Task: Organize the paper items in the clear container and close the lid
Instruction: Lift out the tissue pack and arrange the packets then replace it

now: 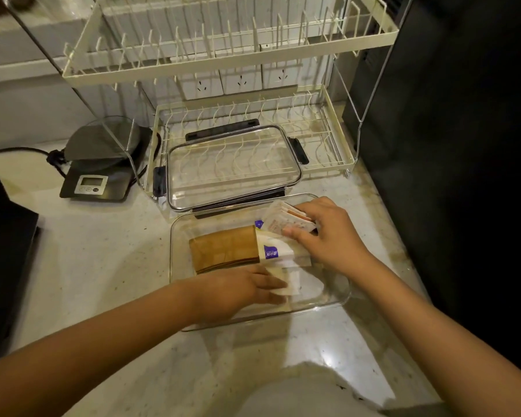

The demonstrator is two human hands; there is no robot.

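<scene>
clear container (175,267) open on the counter (103,266), near its back edge | lid (233,167) off, lying on the dish rack's (337,139) lower tier just behind | left hand (241,288) fingers flat on a white sheet (294,282) at container's front | right hand (322,236) pinching a stack of small packets (283,221) at back right corner | brown paper stack (223,249) and tissue pack (274,251) inside

Brown paper stack (223,246), white packet (275,251) (purple label), possibly orange-printed sachets (283,221), cream rack (337,136), speckled pale counter (103,266)
</scene>
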